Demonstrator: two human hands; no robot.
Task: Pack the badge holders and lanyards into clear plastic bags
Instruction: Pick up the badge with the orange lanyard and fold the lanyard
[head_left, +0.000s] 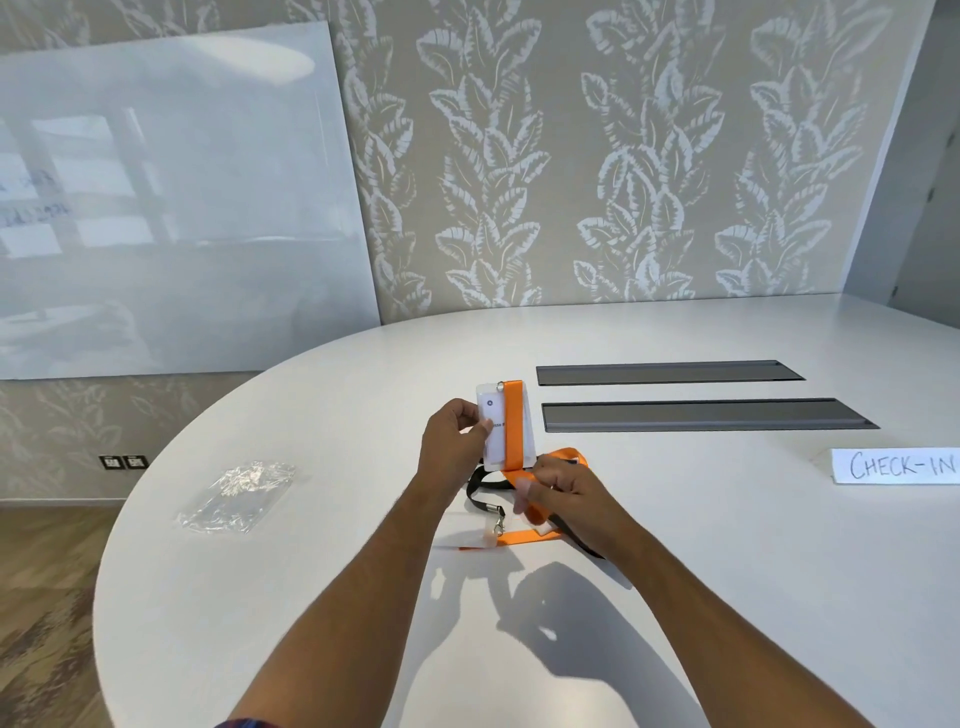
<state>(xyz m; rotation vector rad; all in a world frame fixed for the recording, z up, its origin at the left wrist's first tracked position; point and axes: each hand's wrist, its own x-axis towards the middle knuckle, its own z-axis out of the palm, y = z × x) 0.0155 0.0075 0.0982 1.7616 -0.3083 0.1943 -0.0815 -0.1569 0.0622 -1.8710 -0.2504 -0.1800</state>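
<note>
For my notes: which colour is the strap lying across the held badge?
Orange strap, clearest in the head view.

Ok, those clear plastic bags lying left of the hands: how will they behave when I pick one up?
The clear plastic bags look crinkled and thin, so probably floppy and very light, sagging from wherever pinched. Glossy highlights suggest slick film that may slide on the smooth table. They seem stacked, so several might lift together.

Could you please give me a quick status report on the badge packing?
Left hand holds badge holder upright; right hand pinches orange lanyard wrapped around it. Clear plastic bags unused, left on table. Black lanyard lies underneath.
</note>
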